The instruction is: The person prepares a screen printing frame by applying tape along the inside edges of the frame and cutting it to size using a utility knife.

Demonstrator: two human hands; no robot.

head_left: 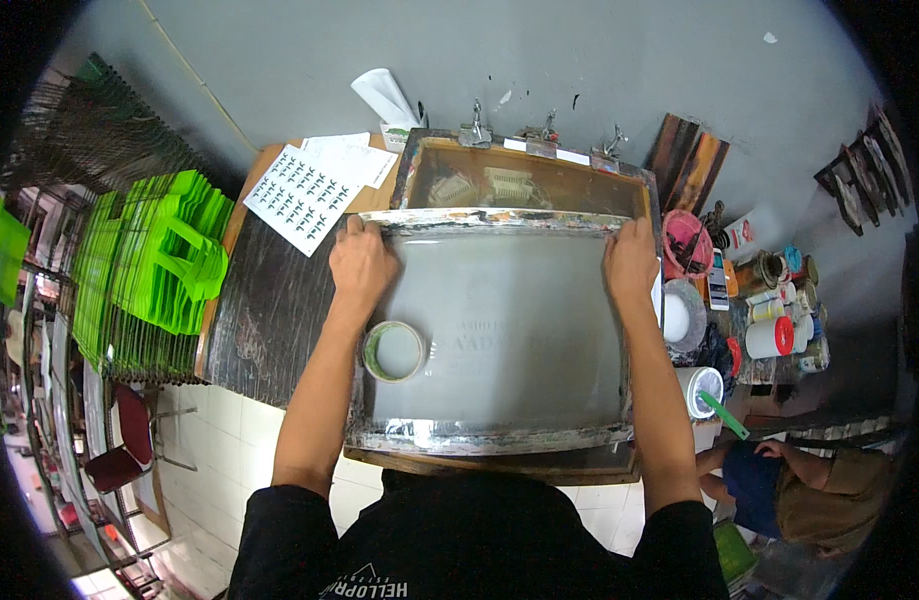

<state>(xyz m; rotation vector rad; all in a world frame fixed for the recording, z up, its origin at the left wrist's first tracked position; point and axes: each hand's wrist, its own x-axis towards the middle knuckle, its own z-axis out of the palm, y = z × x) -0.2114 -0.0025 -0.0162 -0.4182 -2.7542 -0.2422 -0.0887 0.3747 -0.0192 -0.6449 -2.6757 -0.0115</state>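
A screen-printing frame [499,437] with grey mesh lies across the table in front of me, its wooden edges smeared with old ink. My left hand [364,262] is closed round its far left corner. At the far right corner, my right hand [631,258] grips the same frame with curled fingers. A roll of tape [420,367] lies flat on the left part of the mesh, beside my left forearm. Beyond the frame's far bar, a second wooden frame [407,170] with amber mesh shows, partly covered by it.
Metal hinge clamps [475,124] line the far edge. Printed paper sheets [301,198] lie far left, near green bags [169,260] on a rack. Right stand a pink bucket [687,243], a phone [717,280], jars [770,337] and a white tub [698,391]. Another person [814,490] sits lower right.
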